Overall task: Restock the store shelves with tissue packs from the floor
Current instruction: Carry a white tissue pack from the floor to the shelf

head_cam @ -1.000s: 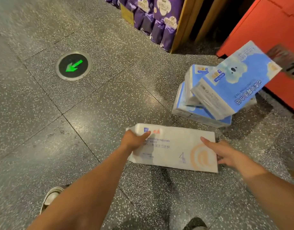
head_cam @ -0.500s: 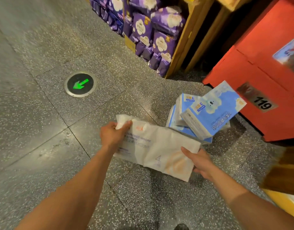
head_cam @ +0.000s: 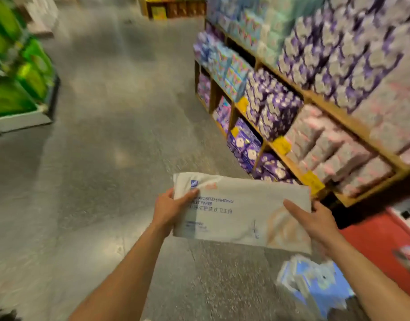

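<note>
1. The white pack of hanging toilet paper (head_cam: 243, 214) is clear of the floor (head_cam: 106, 158) and up in the air in front of the person. Its long side runs across and its printed face is up.
2. The left hand (head_cam: 170, 209) grips the left end, thumb on the print and fingers curled underneath. The right hand (head_cam: 315, 222) has the right end, thumb laid across the face and fingers hooked round the far edge. Both hands are closed on this one pack.
3. The wooden shelves (head_cam: 333, 113) are over on the right, crammed with purple packs (head_cam: 276, 112), with pink packs (head_cam: 333, 154) lower down. Yellow price tags (head_cam: 281, 144) sit on the rails. The view is badly smeared, so I cannot tell which bay takes this white one.
4. By my reading, the step in hand is the carry to the shelf. A long, soft pack like this will likely sag in the middle — so support both ends and hold it level.
5. Find matching stock before committing. Then turn the pack the way its neighbours lie and slide it in gently, because jamming it would crease the wrap.
6. Mind the feet — blue packs (head_cam: 315, 283) lie on the floor by the right forearm, just beside the red stand (head_cam: 384, 237). There is more to lift, so the job looks far from finished.
</note>
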### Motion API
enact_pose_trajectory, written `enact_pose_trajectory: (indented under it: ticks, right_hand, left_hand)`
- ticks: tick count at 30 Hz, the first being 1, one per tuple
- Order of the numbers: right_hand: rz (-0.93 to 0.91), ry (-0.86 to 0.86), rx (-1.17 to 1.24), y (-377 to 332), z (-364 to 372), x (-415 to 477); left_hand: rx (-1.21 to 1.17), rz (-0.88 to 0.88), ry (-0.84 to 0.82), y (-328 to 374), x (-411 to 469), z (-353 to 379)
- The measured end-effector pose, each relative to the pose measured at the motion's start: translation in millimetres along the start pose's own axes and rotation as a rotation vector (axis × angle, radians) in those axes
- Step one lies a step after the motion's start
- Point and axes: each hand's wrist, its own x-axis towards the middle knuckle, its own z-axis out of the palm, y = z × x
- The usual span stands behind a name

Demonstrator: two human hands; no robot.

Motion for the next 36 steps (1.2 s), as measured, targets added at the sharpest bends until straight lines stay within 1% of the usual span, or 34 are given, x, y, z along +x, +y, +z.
enact_pose_trajectory:
  ticks: [3,6,9,12,15,18,21,25,31,36]
  right_hand:
    - [-0.142,-0.051,0.012,-148.2,35.4,-32.4]
    - [-0.208,-0.073,0.005,-266.2,73.3,-58.5]
    - [-0.284,-0.133,0.001,-354.6,119.0,-77.3]
    - [-0.367,-0.226,0.027,-424.9,169.7,-91.0]
    - [-0.479,-0.334,0.013,-477.7,225.4,-96.6]
    - [-0.555,-0.424,0.006,-519.1,287.1,-88.1]
    - [-0.628,-0.489,-0.007,-558.8,358.8,-77.1]
    - [-0.725,-0.649,-0.008,-618.8,462.1,-57.9]
    - [-0.785,-0.86,-0.007,-719.2,623.3,-48.3]
    - [-0.813,-1.004,-0.012,-780.9,756.4,-53.8]
  left_hand:
    - [-0.034,0.119,0.055,121.3,-23.5,-75.1]
    - [-0.05,0.229,0.093,226.6,-36.0,-148.0]
    - [-0.035,0.331,0.13,309.6,-44.8,-222.8]
    - [-0.033,0.397,0.176,364.0,-53.2,-290.2]
    - [-0.043,0.425,0.283,389.3,-59.7,-347.2]
    - [-0.108,0.455,0.445,405.9,-54.4,-399.6]
    - [-0.143,0.47,0.531,422.0,-42.0,-449.2]
    - [-0.229,0.497,0.644,445.8,-18.9,-516.3]
    - [-0.143,0.516,0.885,488.6,21.2,-634.5]
    - [-0.116,0.525,1.013,499.4,58.1,-735.0]
